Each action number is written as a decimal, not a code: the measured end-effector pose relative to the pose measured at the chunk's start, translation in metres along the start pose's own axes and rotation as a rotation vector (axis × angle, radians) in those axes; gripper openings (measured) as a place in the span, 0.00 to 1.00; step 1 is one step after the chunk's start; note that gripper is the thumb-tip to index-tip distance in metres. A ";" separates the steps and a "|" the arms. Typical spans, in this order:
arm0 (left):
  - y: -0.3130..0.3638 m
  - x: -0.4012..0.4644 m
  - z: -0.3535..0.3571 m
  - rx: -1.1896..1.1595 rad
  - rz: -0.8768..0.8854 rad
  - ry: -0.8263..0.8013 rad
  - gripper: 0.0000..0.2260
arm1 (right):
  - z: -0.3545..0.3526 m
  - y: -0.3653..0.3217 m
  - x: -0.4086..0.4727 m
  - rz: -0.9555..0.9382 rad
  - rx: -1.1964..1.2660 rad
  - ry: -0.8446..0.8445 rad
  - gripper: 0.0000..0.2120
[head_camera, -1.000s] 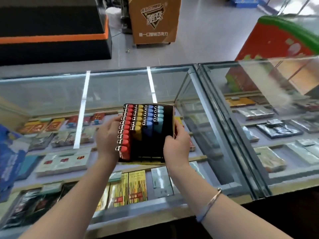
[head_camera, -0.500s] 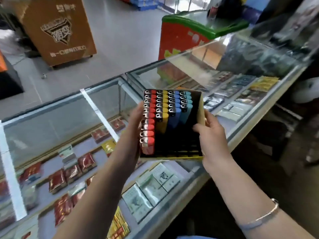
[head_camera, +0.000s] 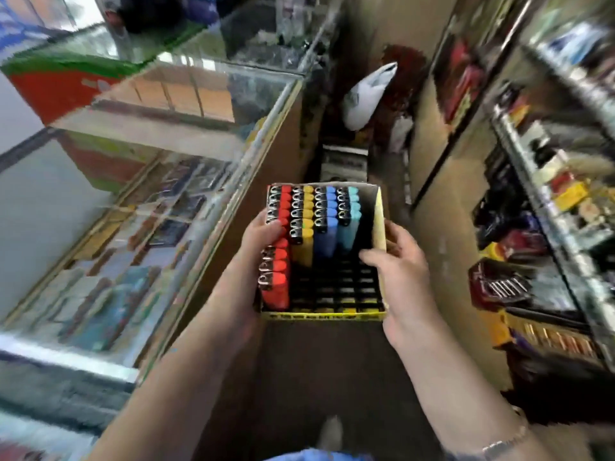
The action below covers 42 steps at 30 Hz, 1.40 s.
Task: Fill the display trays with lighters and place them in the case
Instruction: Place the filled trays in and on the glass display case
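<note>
lighter tray (head_camera: 336, 294), left hand (head_camera: 256, 247), right hand (head_camera: 399, 271)

Your tray's colours, row by row

You hold a tray (head_camera: 324, 316) with a yellow front rim and a black grid inside; its lighters (head_camera: 307, 221) run in rows of red, yellow, blue and pale turquoise, each with a silver metal cap. To your left, the glass case (head_camera: 186, 181) has a yellowish frame; a white bag (head_camera: 366, 94) hangs ahead.
</note>
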<state>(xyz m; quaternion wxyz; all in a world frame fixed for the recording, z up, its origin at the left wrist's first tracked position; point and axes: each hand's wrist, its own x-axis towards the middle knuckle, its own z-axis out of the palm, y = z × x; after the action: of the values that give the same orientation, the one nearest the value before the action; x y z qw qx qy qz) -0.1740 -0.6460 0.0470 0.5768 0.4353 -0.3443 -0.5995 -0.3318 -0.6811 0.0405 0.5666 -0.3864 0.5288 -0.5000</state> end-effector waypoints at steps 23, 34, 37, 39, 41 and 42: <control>-0.086 0.363 0.177 0.037 -0.372 -0.353 0.23 | -0.180 -0.049 0.311 0.116 0.121 0.354 0.16; -0.095 0.587 0.239 0.115 -0.469 -0.543 0.23 | -0.224 -0.082 0.511 0.343 0.231 0.383 0.15; -0.114 0.638 0.264 0.147 -0.503 -0.570 0.27 | -0.251 -0.079 0.565 0.423 0.239 0.367 0.16; -0.131 0.674 0.282 0.172 -0.525 -0.557 0.28 | -0.268 -0.072 0.605 0.442 0.226 0.371 0.18; -0.150 0.707 0.299 0.170 -0.552 -0.511 0.28 | -0.286 -0.063 0.644 0.456 0.213 0.372 0.21; -0.161 0.723 0.306 0.166 -0.567 -0.482 0.28 | -0.295 -0.059 0.663 0.472 0.207 0.370 0.21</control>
<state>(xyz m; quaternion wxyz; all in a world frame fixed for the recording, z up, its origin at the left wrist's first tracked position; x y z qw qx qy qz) -0.4862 -1.3744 -0.0726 0.2529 0.4049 -0.3834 -0.7906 -0.6709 -1.3123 -0.0858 0.5974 -0.0957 0.6443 -0.4679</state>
